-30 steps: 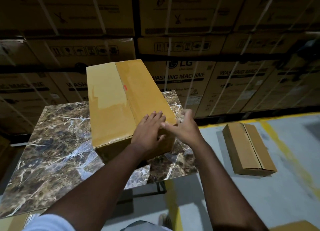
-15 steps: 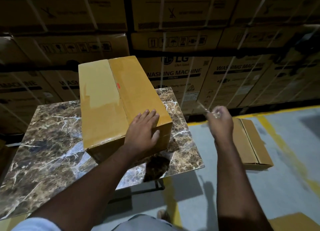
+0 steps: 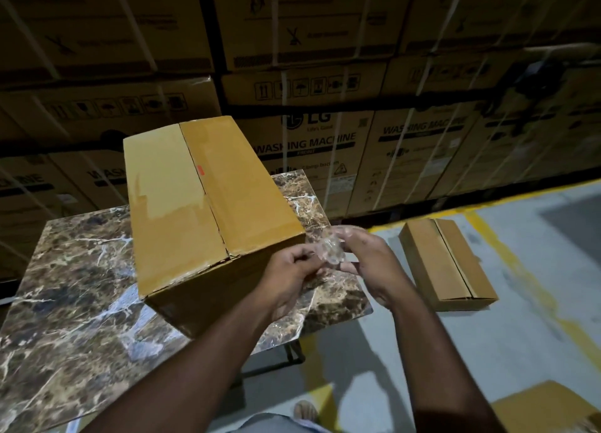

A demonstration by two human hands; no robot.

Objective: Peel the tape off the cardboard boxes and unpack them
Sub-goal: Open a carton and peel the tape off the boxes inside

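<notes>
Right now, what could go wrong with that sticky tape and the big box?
The clear tape wad, squeezed between the left hand and right hand, may cling to the fingers. The box overhangs the marble table at its near edge, so a bump could perhaps tip it off.

Table left half: marble table (image 3: 74,296) bare, open for a hand left of the cardboard box (image 3: 201,211).
Table centre/right: box fills it, near end at table's front edge; only a thin strip of marble free along its right side.
Near right corner: both hands there, left hand (image 3: 289,270) and right hand (image 3: 367,263) closed on crumpled clear tape (image 3: 331,250), blocking that corner.
Behind table: stacked washing machine cartons (image 3: 325,146) wall off the back.
Floor right: second box (image 3: 448,263) lying flat; open grey floor (image 3: 536,302) around it.
Bottom right: another box corner (image 3: 546,406) intrudes.
</notes>
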